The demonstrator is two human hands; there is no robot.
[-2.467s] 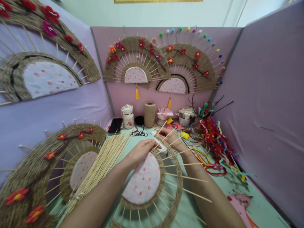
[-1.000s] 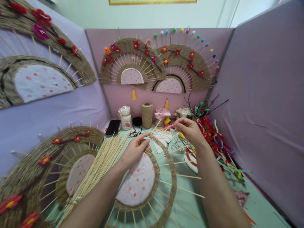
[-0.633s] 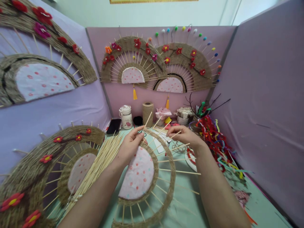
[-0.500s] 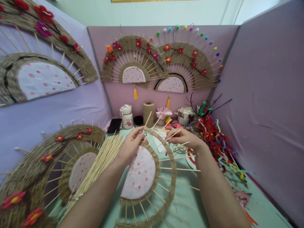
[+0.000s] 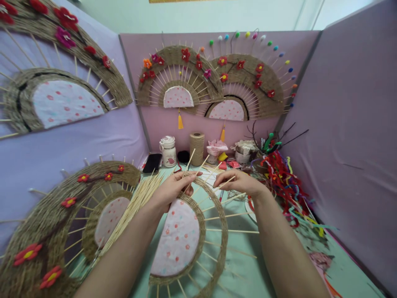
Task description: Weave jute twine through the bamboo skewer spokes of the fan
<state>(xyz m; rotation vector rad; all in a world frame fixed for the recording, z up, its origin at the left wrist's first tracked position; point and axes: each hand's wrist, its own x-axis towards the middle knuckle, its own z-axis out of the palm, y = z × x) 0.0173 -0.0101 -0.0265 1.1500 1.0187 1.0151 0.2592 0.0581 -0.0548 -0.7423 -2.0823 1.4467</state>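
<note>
A half-round fan frame point(image 5: 181, 238) of thin wooden sticks and woven twine, with a flowered cloth centre, is held tilted over the table. My left hand point(image 5: 176, 188) is closed around its upper end, the thumb lying over the twine band. My right hand point(image 5: 238, 182) is beside the outer band point(image 5: 223, 225) near the stick tips, its fingers pinched together. Whatever strand those fingers hold is too fine to make out. Bare stick ends stick out past the outer band towards my right forearm.
A bundle of thin sticks point(image 5: 141, 198) lies left, by a finished fan point(image 5: 58, 231). Along the back are a phone point(image 5: 152, 163), a white bottle point(image 5: 168, 152) and a twine spool point(image 5: 197, 150). Colourful pipe cleaners point(image 5: 281, 178) pile up at right. Decorated fans point(image 5: 180, 54) hang on the partitions.
The fan frame has moved slightly down and turned a little. My left thumb now stretches further over the band, and my right hand has shifted slightly, still pinched. The whole view has shifted slightly.
</note>
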